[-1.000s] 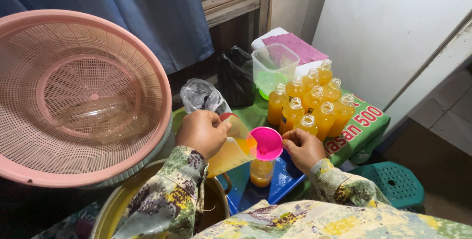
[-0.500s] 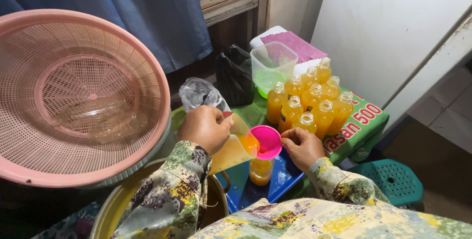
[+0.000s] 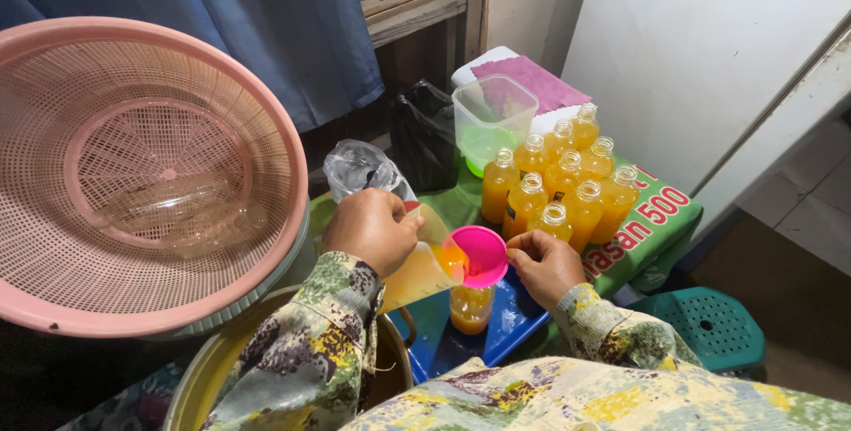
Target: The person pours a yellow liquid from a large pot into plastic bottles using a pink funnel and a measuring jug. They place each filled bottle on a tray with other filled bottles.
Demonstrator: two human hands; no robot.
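Observation:
My left hand (image 3: 372,229) grips a clear jug (image 3: 424,270) of orange liquid and tilts it, its spout over a pink funnel (image 3: 480,255). The funnel sits in the mouth of a small plastic bottle (image 3: 471,307) that is partly filled with orange liquid and stands on a blue tray (image 3: 514,325). My right hand (image 3: 542,264) holds the funnel's right rim with its fingertips. Just behind the funnel stand several filled uncapped bottles (image 3: 558,183) of the same orange liquid.
A large pink perforated basket (image 3: 133,174) leans at the left above a yellow-rimmed pot (image 3: 199,378). A clear tub (image 3: 492,121), a black bag (image 3: 424,134) and a crumpled clear bag (image 3: 356,168) lie behind. A teal stool (image 3: 714,329) stands at the right.
The orange liquid in the bottle under the funnel has risen a little. Both hands, the jug and the funnel stay in the same place.

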